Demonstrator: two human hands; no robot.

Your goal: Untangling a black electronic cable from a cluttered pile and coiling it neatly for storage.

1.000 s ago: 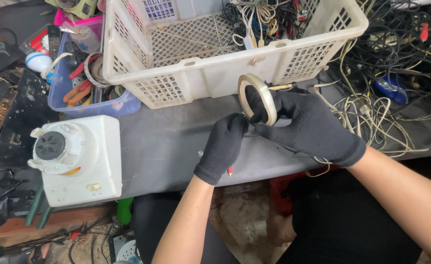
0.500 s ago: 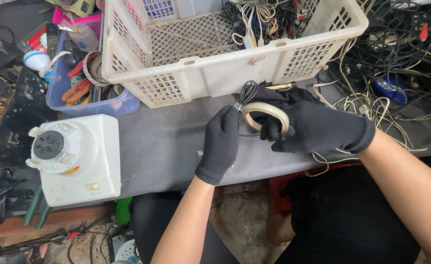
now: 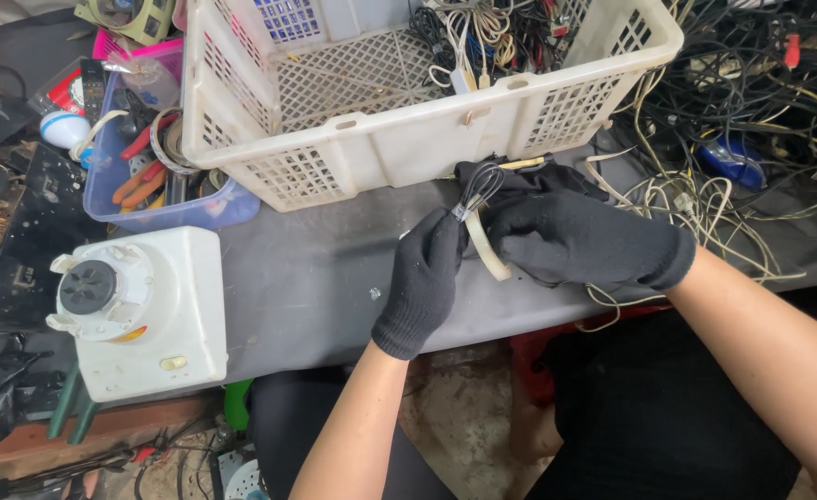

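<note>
Grey tabletop [image 3: 316, 278] runs across the view, with its near edge just below my wrists and bare floor beneath. At the far side, a white lattice basket [image 3: 408, 148] holds loose cables, and its front wall stands just beyond my hands. To the right, a tangle of pale and black wires [image 3: 704, 199] spreads over the table edge. On the left, a white appliance base [image 3: 144, 315] sits at the near edge, well apart from my hands; open grey surface lies between them. A clear blue tub [image 3: 163, 199] of tools stands behind it, touching the basket.

My left hand [image 3: 424, 278], gloved black, pinches a small bundle of thin dark wire [image 3: 478, 185] at its bound end. My right hand [image 3: 580, 236], also gloved, is closed around a cream tape ring [image 3: 484, 248], held tilted just above the table, directly in front of the basket wall.
</note>
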